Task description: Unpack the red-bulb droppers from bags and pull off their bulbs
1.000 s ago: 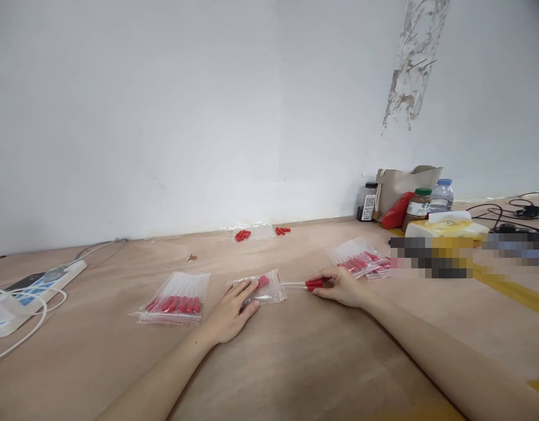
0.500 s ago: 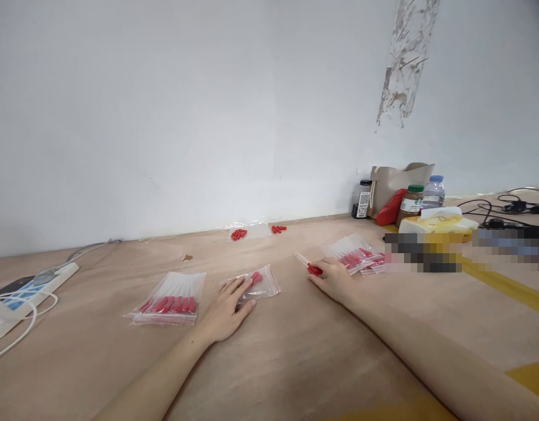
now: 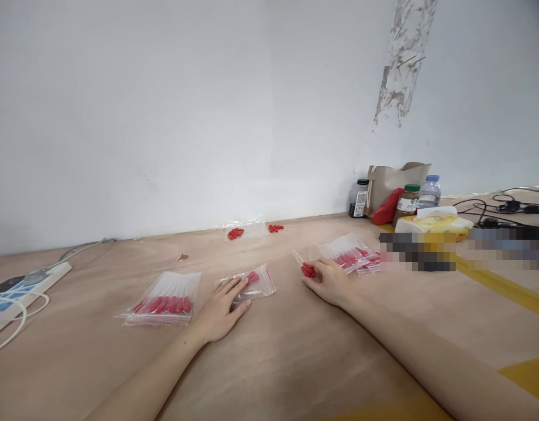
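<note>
My left hand (image 3: pixel 223 313) lies flat with its fingers spread on a small clear zip bag (image 3: pixel 266 283), which has red pieces (image 3: pixel 252 277) in it. Between the thumb and fingers of my right hand (image 3: pixel 331 282) are several thin pale sticks with red ends (image 3: pixel 308 271), their pale tips pointing away and to the left. Close behind that hand is a pile of clear zip bags (image 3: pixel 346 244) containing red-ended sticks. To the left of my left hand lies another such pile of filled bags (image 3: pixel 177 286).
Near the wall lie a clear bag with red pieces (image 3: pixel 235 234) and loose red pieces (image 3: pixel 276 228). A power strip (image 3: pixel 37 295) with white cables is at left. At right stand a jar (image 3: pixel 408 202), a bottle (image 3: pixel 429 192), a grey bag (image 3: pixel 394 184) and a tissue pack (image 3: pixel 434 225).
My right hand has turned slightly, and more of the red-ended sticks shows in its grip. My left hand stays on the zip bag. The whole view has shifted a little.
</note>
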The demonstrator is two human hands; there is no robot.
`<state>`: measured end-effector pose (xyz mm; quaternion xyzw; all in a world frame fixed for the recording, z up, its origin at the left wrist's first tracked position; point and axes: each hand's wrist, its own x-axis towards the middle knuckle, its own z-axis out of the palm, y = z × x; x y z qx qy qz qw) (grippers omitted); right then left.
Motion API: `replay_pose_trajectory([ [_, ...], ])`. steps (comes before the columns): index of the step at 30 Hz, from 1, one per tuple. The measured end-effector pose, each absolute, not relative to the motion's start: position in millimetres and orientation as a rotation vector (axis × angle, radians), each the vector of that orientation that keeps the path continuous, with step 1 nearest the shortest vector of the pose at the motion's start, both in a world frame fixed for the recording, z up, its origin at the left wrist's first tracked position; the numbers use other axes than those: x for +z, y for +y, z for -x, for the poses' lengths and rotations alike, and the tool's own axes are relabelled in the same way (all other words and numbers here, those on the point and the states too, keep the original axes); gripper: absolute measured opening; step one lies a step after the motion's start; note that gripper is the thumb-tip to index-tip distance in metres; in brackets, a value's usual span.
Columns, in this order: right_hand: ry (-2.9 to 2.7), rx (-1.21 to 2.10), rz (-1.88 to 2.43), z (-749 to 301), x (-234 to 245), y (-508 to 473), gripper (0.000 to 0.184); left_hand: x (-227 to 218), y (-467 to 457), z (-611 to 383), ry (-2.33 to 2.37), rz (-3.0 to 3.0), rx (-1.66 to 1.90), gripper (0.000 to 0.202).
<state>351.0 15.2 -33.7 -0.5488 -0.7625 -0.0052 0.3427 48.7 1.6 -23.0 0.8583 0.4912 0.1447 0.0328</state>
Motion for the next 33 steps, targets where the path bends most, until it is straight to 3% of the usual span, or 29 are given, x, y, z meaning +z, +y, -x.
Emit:
replay_pose_trajectory([
  [10,-2.029,0.119,1.268,-353.2,-36.6,16.6,0.04,-22.1,1.3,-48.3,1.527,-2.647,0.422,0.053],
  [23,-2.156,-0.099,1.333,-355.1,-38.9,16.4,0.036,-19.4,-0.4,-50.6,1.538,-2.624,0.439,0.053],
  [33,-2.101,-0.084,1.351,-360.7,-38.6,17.3,0.035,-19.0,-1.2,-50.1,1.542,-2.618,0.425,0.054],
])
